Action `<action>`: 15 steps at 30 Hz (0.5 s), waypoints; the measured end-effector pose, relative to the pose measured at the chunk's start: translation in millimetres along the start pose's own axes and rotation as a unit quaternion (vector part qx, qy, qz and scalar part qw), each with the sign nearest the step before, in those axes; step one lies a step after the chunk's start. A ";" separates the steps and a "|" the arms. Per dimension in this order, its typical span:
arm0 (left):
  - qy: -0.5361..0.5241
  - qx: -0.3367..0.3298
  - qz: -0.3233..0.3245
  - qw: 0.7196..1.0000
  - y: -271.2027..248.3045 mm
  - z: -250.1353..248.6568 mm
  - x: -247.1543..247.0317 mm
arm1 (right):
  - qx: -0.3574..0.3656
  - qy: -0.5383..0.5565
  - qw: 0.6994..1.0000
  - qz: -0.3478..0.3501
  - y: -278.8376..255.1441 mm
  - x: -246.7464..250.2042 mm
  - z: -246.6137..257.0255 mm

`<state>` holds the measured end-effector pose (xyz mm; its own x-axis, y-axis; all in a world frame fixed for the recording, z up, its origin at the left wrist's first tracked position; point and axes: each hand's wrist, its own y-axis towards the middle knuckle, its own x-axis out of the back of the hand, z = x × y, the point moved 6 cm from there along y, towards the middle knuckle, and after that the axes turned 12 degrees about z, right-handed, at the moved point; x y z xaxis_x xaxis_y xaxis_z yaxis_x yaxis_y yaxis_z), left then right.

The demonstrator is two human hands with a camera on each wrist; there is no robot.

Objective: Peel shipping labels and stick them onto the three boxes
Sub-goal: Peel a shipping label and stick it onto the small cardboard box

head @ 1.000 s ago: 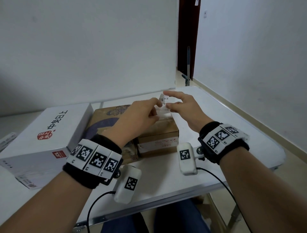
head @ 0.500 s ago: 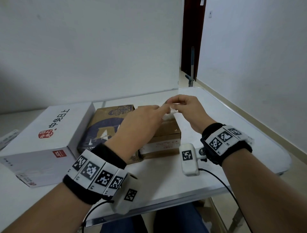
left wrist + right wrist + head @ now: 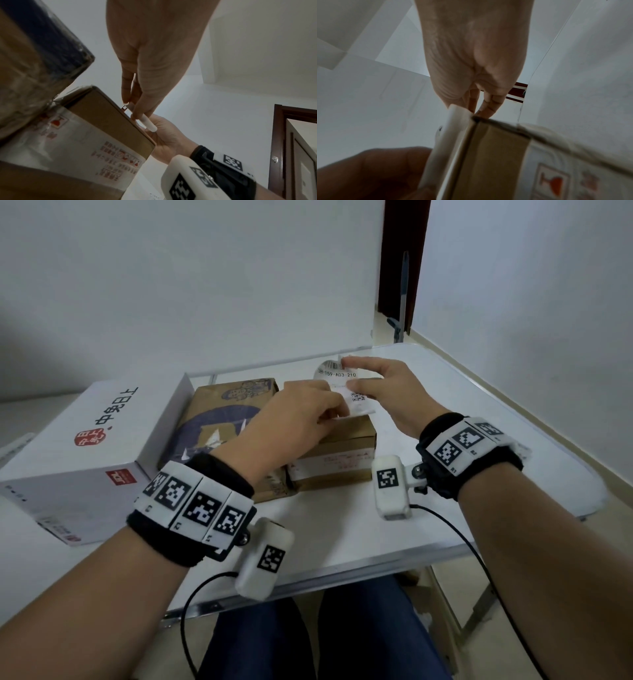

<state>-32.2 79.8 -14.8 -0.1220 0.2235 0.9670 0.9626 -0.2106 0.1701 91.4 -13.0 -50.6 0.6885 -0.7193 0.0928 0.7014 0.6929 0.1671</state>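
Note:
A white shipping label [image 3: 344, 383] with a barcode and QR code hangs face up just over the top of the small brown box [image 3: 342, 441]. My left hand [image 3: 337, 409] pinches its near left edge. My right hand [image 3: 354, 373] pinches its far right part between thumb and forefinger. In the left wrist view the left hand [image 3: 132, 108] grips the curled label edge [image 3: 148, 122] at the box's top edge [image 3: 109, 119]. In the right wrist view the label [image 3: 452, 127] lies against the box corner [image 3: 494, 152] below the right fingers [image 3: 485, 104]. Whether the label touches the top is hidden.
A brown printed box [image 3: 219, 412] lies left of the small one, and a large white box [image 3: 102, 426] with red and black print lies further left. All stand on a white folding table [image 3: 462, 405]. The table's edge runs close on the right and front.
Both hands have come down towards the small brown box. The label, bunched between the fingertips before, is now spread face up between the two hands.

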 end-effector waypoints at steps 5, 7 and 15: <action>0.031 -0.034 -0.004 0.999 -4.4 -6.9 -3.3 | 0.008 -0.012 1.000 0.005 -3.3 0.8 2.3; 0.051 -0.056 -0.008 0.997 -5.6 -8.9 -6.5 | 0.006 -0.012 1.000 0.011 -3.9 0.8 3.6; 0.060 -0.055 -0.003 0.997 -7.5 -6.3 -4.3 | -0.007 -0.038 0.999 0.032 -1.3 -6.3 0.4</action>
<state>-40.5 74.5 -19.1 -0.1627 0.1104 0.9805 0.9305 -0.3134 0.1897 86.0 -9.4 -51.1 0.7160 -0.6756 0.1761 0.6600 0.7372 0.1449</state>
